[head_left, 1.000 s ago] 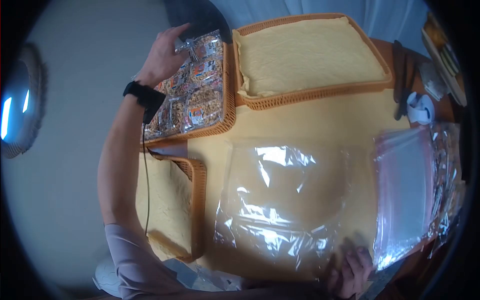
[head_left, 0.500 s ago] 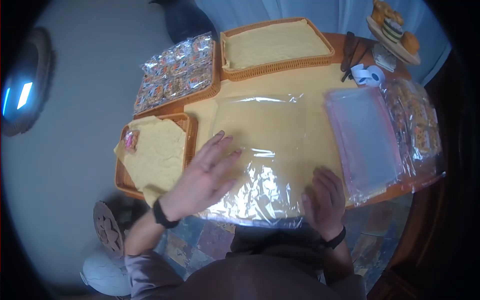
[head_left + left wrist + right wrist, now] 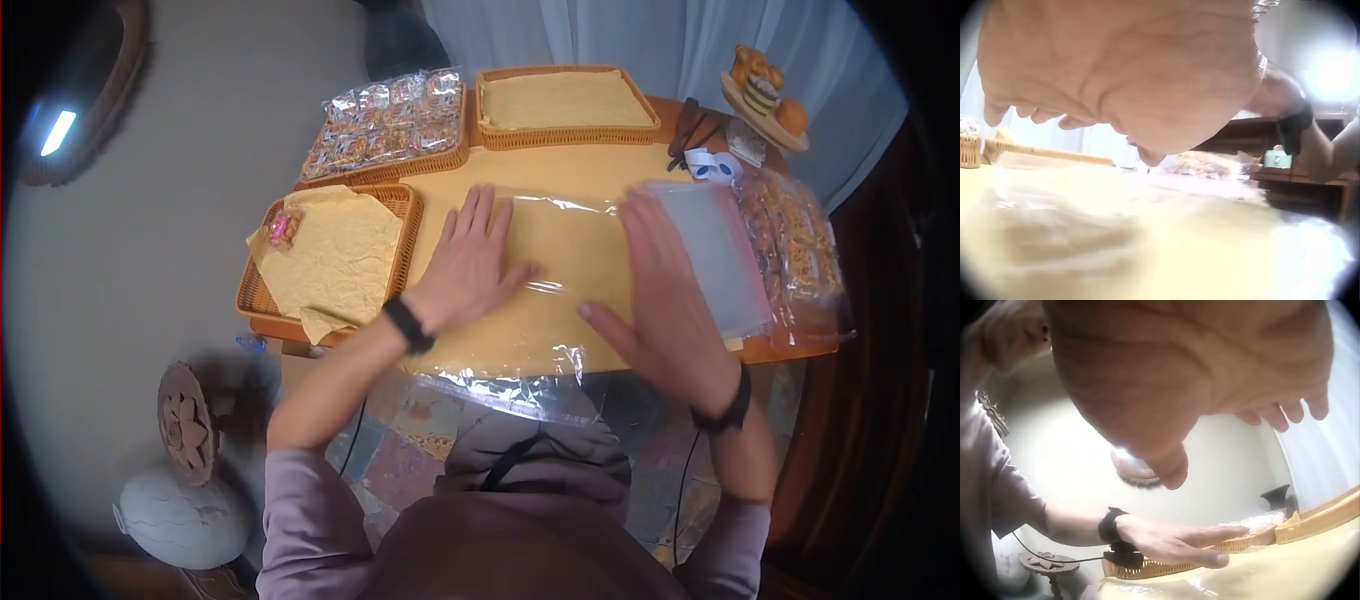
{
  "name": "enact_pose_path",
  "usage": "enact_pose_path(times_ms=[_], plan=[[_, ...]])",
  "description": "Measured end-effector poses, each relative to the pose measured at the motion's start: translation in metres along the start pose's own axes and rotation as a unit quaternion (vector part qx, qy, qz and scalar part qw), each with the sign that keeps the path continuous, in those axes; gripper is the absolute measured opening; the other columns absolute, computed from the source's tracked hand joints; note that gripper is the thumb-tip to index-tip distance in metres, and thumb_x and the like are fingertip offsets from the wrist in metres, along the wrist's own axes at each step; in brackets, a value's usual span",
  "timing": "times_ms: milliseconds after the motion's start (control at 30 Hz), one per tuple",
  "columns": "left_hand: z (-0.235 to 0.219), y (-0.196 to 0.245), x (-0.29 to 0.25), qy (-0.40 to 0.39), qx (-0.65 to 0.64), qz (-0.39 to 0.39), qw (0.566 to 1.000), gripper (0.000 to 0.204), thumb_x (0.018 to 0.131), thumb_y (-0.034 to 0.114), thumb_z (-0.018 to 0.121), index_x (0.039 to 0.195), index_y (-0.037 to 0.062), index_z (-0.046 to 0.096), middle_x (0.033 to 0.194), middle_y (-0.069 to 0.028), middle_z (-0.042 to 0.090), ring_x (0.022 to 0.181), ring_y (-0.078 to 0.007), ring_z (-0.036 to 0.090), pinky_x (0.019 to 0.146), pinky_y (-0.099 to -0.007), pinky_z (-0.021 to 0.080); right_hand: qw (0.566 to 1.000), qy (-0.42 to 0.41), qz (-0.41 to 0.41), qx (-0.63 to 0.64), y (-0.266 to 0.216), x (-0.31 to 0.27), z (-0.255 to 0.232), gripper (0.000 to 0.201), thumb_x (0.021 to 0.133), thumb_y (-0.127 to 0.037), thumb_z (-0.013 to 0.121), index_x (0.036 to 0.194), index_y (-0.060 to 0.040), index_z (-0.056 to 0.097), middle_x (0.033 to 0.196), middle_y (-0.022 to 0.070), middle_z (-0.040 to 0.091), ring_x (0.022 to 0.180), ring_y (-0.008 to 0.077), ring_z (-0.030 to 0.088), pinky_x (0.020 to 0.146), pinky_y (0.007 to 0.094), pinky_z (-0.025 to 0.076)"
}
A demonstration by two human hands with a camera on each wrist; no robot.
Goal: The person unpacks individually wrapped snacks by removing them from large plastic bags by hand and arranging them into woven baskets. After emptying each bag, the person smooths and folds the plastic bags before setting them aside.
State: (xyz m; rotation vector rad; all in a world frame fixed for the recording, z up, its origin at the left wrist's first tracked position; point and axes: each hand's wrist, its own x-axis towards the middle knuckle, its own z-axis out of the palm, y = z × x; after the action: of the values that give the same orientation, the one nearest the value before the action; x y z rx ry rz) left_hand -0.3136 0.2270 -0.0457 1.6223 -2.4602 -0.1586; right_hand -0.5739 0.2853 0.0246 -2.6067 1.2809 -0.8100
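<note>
A large clear plastic bag (image 3: 515, 392) lies flat on the yellow table cover (image 3: 575, 255), its near end hanging over the table's front edge. My left hand (image 3: 468, 262) lies over the bag's left side, palm down, fingers straight and pointing away from me. Over its right side is my right hand (image 3: 672, 300), fingers extended, thumb spread toward the middle, slightly blurred. In the left wrist view the palm (image 3: 1122, 75) faces down above the sheet. The right wrist view shows the right palm (image 3: 1191, 369) raised over the cover, with nothing in it.
A stack of pink-edged clear bags (image 3: 715, 260) lies right, beside packs of nut snacks (image 3: 800, 245). At left, a cloth-lined wicker basket (image 3: 408, 235) holds one small packet (image 3: 283, 230). Behind stand a basket of wrapped snacks (image 3: 385, 130), a lined tray (image 3: 565, 133) and tape rolls (image 3: 712, 165).
My left hand came back from the wrapped snacks basket to the bag's left side. My right hand moved forward from the near edge. The bag now hangs further over the front edge.
</note>
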Motion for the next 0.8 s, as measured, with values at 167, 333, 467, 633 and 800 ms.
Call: enact_pose_path(times_ms=[167,333,467,633,800], plan=[[0.041,-0.017,0.06,-0.017,0.007,-0.071,0.997,0.094,0.102,0.062,0.044,0.16,-0.0074,0.02,0.167,-0.0334,0.013,0.158,-0.0453,0.007,0.126,-0.0587,0.014,0.985,-0.139,0.05,-0.087,0.032,0.067,0.045,0.093,0.099,-0.054,0.057,0.155,0.0129,0.025,0.163,0.0346,0.024,0.154,0.0471,0.02,0.125,0.0568,0.019],[0.059,-0.021,0.07,-0.071,0.032,-0.152,0.985,0.104,0.097,0.076,0.036,0.164,-0.001,0.014,0.17,-0.0286,0.009,0.159,-0.0426,0.002,0.126,-0.0592,0.006,0.954,-0.241,0.147,-0.103,0.084,0.069,0.134,0.103,0.097,-0.072,0.042,0.161,0.0053,0.019,0.169,0.0289,0.013,0.159,0.0418,0.006,0.126,0.0578,0.005],[0.059,-0.025,0.071,-0.083,0.026,-0.154,0.984,0.11,0.093,0.081,0.034,0.164,-0.0003,0.013,0.17,-0.0277,0.007,0.159,-0.0422,0.0,0.126,-0.0592,0.005,0.955,-0.24,0.148,-0.096,0.089,0.063,0.138,0.111,0.094,-0.079,0.04,0.163,0.0033,0.016,0.171,0.0255,0.007,0.159,0.0399,-0.001,0.126,0.0579,0.0],[0.058,-0.023,0.08,-0.078,0.026,-0.177,0.981,0.111,0.092,0.083,0.034,0.164,0.0005,0.013,0.171,-0.0265,0.005,0.159,-0.0417,-0.002,0.126,-0.0596,0.004,0.946,-0.25,0.176,-0.106,0.096,0.07,0.128,0.117,0.09,-0.083,0.043,0.163,0.0034,0.014,0.171,0.0263,0.006,0.159,0.0408,-0.003,0.126,0.0583,0.0],[0.059,-0.029,0.087,-0.072,0.019,-0.2,0.977,0.111,0.092,0.083,0.034,0.165,0.0012,0.012,0.171,-0.0257,0.005,0.159,-0.0411,-0.002,0.126,-0.0606,0.004,0.949,-0.233,0.176,-0.115,0.099,0.063,0.116,0.118,0.089,-0.083,0.043,0.162,0.0048,0.014,0.17,0.0296,0.005,0.159,0.0421,-0.003,0.126,0.0582,0.002]])
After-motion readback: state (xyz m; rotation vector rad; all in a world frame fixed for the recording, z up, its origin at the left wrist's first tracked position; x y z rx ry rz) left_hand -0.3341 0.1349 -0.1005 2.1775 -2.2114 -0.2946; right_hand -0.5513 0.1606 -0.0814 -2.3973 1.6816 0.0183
